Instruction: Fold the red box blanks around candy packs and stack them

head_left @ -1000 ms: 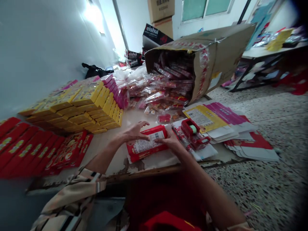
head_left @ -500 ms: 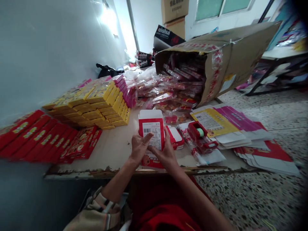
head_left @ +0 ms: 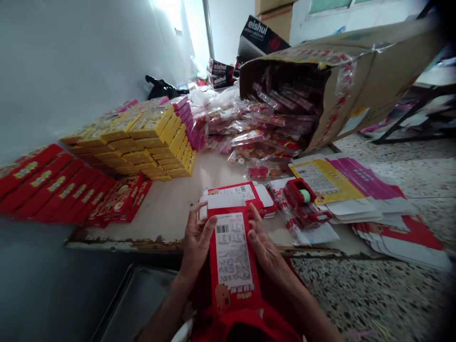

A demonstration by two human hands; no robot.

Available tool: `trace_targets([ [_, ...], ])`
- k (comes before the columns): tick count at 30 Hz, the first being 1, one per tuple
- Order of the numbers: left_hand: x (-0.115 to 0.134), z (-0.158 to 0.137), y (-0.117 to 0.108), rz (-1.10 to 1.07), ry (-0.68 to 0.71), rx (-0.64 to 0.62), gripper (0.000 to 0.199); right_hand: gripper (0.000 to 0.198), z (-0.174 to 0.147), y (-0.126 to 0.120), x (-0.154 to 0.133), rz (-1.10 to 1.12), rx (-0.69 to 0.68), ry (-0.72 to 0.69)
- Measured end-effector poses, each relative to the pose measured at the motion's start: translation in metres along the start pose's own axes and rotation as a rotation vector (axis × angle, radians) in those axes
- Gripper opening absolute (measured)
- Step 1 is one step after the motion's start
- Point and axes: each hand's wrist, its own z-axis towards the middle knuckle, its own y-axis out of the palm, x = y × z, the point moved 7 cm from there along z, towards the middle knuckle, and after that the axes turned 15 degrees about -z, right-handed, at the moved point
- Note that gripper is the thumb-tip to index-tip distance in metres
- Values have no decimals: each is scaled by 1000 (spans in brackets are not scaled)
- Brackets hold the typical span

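A red carton (head_left: 233,256) with a white printed label and barcode is tilted toward me over the table's front edge. My left hand (head_left: 195,240) grips its upper left side, thumb on the face. My right hand (head_left: 265,247) holds the upper right side, fingers close to the top flap. White flaps show at the carton's far end. Just beyond lies another red-and-white carton piece (head_left: 231,189), beside a small stack of folded red cartons (head_left: 267,202). The carton's underside is hidden.
Red boxes (head_left: 64,190) and stacked yellow boxes (head_left: 142,137) stand at left. Clear-wrapped packets (head_left: 245,137) spill from a big cardboard box (head_left: 359,85). A red tape dispenser (head_left: 302,204) and flat yellow, purple and red cartons (head_left: 338,185) lie at right.
The red carton has come closer to me, now reaching past the table edge, with both hands shifted to its upper sides. The view has tilted downward and the cartons behind show more.
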Motion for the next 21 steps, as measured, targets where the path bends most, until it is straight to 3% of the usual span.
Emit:
trace_targets([
  [4, -8, -10, 2, -50, -115, -40, 64, 67, 15, 0, 0, 151, 56, 86],
  [7, -13, -15, -10, -54, -165, -60, 62, 56, 21, 12, 10, 184, 102, 117],
  [10, -22, -18, -32, -68, -194, -39, 53, 40, 22, 23, 22, 114, 124, 161],
  [13, -28, -12, -53, -106, -175, 1, 45, 38, 27, 27, 30, 29, 111, 205],
  [18, -30, 14, -60, -316, -249, -12, 33, 28, 48, 20, 17, -86, 111, 159],
  [19, -28, 18, -59, -364, -275, -5, 34, 27, 52, 18, 14, -70, 111, 172],
  [21, -22, 26, -58, -413, -299, 13, 53, 43, 58, 19, 11, 22, 61, 248],
])
